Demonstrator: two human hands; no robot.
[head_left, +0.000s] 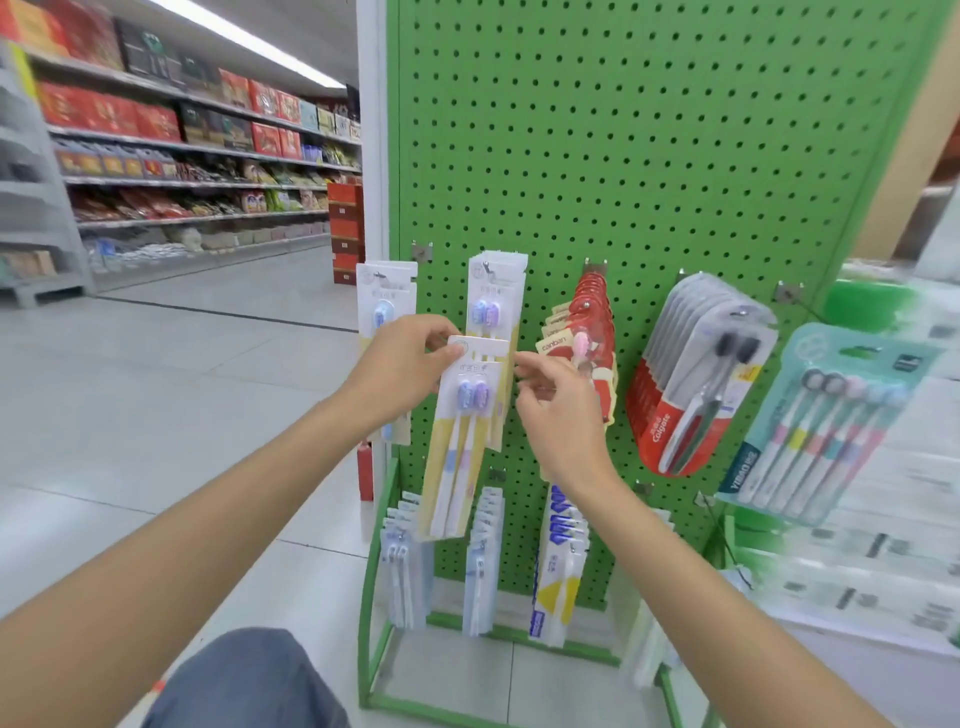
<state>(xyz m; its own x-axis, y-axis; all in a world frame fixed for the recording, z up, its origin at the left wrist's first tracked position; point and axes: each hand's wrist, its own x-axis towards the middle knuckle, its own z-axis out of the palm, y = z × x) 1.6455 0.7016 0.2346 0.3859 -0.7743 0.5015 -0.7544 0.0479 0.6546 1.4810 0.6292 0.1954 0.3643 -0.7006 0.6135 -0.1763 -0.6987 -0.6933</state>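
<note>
Knee near rack; left hand on pack corner

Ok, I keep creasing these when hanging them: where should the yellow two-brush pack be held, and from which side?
Pinch the yellow two-brush pack by its flat white header card, at the upper corners, coming in from the sides, as the left hand does at the top left. The brush-head blister bulges lower down, and the header's middle probably needs to stay free for hanging.

Glossy plastic-fronted card toothbrush pack; matt green perforated metal pegboard.
</note>
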